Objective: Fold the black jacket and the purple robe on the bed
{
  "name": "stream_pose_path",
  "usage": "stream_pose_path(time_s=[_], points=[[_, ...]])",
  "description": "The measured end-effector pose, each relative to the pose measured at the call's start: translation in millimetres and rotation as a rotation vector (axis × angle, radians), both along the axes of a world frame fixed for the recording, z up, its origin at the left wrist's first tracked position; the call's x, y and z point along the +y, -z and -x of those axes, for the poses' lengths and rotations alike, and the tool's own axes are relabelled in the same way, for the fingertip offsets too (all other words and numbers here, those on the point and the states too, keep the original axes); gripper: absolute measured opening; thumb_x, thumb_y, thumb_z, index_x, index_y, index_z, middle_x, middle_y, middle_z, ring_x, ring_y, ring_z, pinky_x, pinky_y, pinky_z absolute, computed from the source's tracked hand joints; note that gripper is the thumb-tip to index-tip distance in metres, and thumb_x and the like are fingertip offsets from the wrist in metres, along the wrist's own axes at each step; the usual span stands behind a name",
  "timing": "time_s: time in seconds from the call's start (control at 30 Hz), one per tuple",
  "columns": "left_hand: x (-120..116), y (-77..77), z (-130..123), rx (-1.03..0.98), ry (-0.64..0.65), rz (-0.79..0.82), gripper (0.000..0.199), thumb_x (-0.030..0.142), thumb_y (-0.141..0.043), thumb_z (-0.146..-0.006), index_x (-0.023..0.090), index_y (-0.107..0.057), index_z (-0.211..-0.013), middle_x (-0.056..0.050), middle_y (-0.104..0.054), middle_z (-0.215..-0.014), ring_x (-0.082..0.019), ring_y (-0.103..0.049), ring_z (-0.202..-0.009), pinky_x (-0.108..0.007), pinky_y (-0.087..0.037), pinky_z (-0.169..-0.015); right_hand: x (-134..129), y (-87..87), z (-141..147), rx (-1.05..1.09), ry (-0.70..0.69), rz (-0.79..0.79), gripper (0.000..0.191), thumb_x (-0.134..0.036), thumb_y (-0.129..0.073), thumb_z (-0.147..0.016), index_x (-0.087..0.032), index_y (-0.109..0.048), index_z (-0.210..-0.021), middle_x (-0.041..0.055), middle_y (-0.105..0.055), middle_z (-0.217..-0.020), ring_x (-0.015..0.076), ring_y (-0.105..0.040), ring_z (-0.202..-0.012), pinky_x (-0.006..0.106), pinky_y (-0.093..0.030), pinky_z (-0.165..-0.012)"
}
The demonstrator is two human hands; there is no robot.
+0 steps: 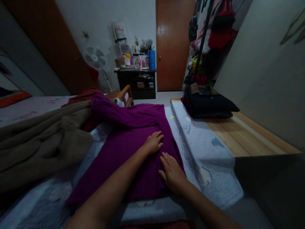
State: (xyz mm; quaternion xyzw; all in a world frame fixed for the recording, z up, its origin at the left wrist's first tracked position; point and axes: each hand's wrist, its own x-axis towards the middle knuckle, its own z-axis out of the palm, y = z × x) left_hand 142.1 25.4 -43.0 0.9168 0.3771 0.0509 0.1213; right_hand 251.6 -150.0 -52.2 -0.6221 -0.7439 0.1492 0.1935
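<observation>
A purple long garment [133, 149] lies spread over a pale patterned blanket [197, 136], its right side folded inward. One sleeve stretches across the top toward the left. My left hand [153, 142] rests flat on the cloth near the middle, fingers extended. Lower and to the right, my right hand [172, 171] lies on the folded strip with its fingers stretched out. Beside it, a dark zip-like line [176, 149] runs along the garment's right edge. Neither hand grasps the cloth.
Left of the garment lies a heap of brown clothing [43, 140]. A stack of dark folded clothes [211, 101] sits at the right on a wooden surface [228, 133]. Farther back are a white fan [95, 57], a dark cabinet [135, 84] and a brown door [173, 47].
</observation>
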Motion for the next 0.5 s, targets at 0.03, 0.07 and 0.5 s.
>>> stream_pose_path(time_s=[0.03, 0.07, 0.5], points=[[-13, 0.5, 5, 0.003, 0.019, 0.019, 0.051, 0.037, -0.049, -0.090, 0.024, -0.044, -0.139, -0.007, -0.033, -0.154, -0.025, -0.031, -0.141, -0.042, -0.029, -0.113, -8, -1.1, -3, 0.030, -0.029, -0.007, 0.053, -0.026, -0.053, -0.087, -0.012, -0.048, -0.139, 0.0175, -0.040, -0.148, 0.0295, -0.034, -0.139, 0.049, -0.029, -0.114], [-24, 0.8, 10, 0.007, 0.015, 0.031, 0.051, 0.038, -0.048, -0.090, 0.024, -0.044, -0.139, -0.007, -0.035, -0.154, -0.025, -0.033, -0.140, -0.042, -0.029, -0.112, -15, -2.2, -6, 0.065, -0.060, -0.014, 0.051, -0.024, -0.052, -0.087, -0.014, -0.050, -0.137, 0.0159, -0.044, -0.147, 0.0282, -0.037, -0.138, 0.048, -0.031, -0.114], [-121, -15.0, 23, -0.130, -0.252, 0.245, 0.076, 0.042, -0.060, -0.080, 0.016, -0.032, -0.146, -0.015, -0.051, -0.139, -0.028, -0.048, -0.128, -0.037, -0.037, -0.106, -68, 11.0, -54, 0.107, -0.059, -0.212, 0.051, -0.036, -0.067, -0.078, -0.018, -0.055, -0.124, 0.0169, -0.044, -0.141, 0.0321, -0.035, -0.135, 0.054, -0.033, -0.109]])
